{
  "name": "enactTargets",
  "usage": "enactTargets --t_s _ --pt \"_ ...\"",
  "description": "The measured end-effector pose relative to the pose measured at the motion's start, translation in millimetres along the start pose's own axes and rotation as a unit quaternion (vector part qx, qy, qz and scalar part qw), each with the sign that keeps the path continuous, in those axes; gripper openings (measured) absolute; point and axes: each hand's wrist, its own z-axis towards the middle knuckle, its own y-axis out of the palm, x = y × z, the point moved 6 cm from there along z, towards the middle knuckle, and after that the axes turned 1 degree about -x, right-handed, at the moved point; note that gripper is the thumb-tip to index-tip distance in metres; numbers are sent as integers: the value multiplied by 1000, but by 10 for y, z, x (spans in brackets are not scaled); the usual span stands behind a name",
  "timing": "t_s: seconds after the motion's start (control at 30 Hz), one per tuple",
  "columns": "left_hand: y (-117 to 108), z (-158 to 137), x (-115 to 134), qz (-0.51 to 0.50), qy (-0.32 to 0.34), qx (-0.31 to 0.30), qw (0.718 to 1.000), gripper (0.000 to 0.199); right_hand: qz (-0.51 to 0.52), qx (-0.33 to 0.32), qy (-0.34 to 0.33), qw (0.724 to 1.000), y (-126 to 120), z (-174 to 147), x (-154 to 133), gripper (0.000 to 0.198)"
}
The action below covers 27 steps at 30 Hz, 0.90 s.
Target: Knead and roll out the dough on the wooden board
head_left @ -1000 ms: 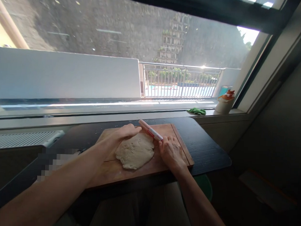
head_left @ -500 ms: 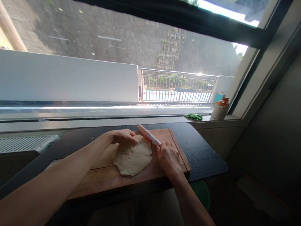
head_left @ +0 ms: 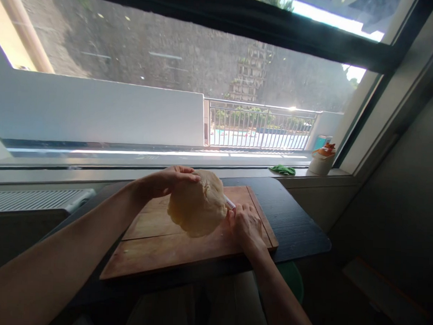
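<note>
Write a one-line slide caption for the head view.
Left hand lifts flattened dough off wooden board; right hand holds a roller beside it.

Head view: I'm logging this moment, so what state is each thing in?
Pale flattened dough sheet: lifted off the board, held up by its far edge.
Left hand: gripping the dough.
Right hand: on the pink-and-white roller.
Brown wooden cutting board: flat on the black table.

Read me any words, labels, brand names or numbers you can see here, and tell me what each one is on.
No text can be read.
Roller by the right hand: white and red label, print too small and blurred; the dough in the left hand hides most of it.
Cup on the sill: orange and teal markings, no legible words.
</note>
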Motion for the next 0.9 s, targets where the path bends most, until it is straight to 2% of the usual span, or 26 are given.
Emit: enactTargets --t_s 0.1,0.17,0.27,0.33,0.4,0.47,0.57,0.63,0.73,0.8,0.9 --pt "-109 -124 -141 -65 17 79 995 35 6 -4 2 1000 -24 1 -5 23" --pt "-128 -229 -437 -70 -22 97 993 40 10 -18 -2 1000 -51 19 6 21" --pt "-219 -408 -896 -24 -101 141 984 42 25 -57 -24 998 -73 71 61 18" --pt "-305 -488 -1055 -5 -123 154 980 40 54 -90 -38 994 -54 102 128 21" --pt "-374 -503 -1100 20 -129 138 982 40 92 -111 -46 988 -28 114 203 25" --pt "-394 -466 -1100 76 -144 98 982 45 129 -115 -56 983 -22 99 265 24" --pt "-360 -376 -1078 187 -163 75 966 45 165 -122 -97 974 -70 35 298 18" --pt "-328 -322 -1020 222 -130 103 961 39 173 -131 -117 969 -137 -11 319 15" --pt "-330 -314 -941 215 -55 121 968 30 171 -128 -129 968 -277 -48 372 13" --pt "-429 -354 -945 231 -54 110 965 27 168 -125 -142 968 -353 -59 383 12" --pt "-640 -394 -913 354 -93 108 924 24 164 -140 -168 962 -375 -68 325 11"
